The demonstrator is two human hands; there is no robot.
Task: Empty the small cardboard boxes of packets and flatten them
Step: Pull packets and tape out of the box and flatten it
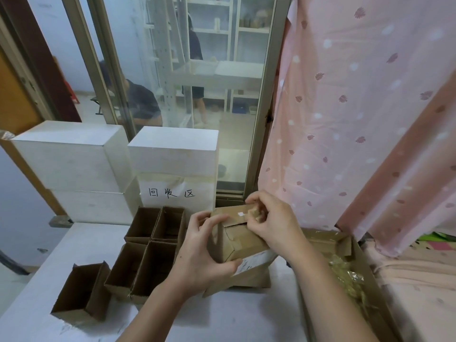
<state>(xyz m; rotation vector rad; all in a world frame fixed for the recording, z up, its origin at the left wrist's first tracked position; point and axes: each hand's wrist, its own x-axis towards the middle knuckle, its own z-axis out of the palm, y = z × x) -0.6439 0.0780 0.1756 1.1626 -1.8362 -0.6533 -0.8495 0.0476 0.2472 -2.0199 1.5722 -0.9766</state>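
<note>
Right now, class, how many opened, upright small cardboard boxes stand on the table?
5: four clustered in a square, one apart at front left. More may be hidden behind the hands.

You face a glass door (197,95) in a pale metal frame; take it as your landmark. Through its pane you see white shelves (237,45) in a bright room beyond. Right of the door hangs a pink curtain (357,107) with a leaf and dot print. Left of the door stands a dark brown door frame (42,58) against a white wall. Below the door, white blocks (74,159) are stacked on the white surface (81,243), one bearing a handwritten paper sign (172,192).
</note>
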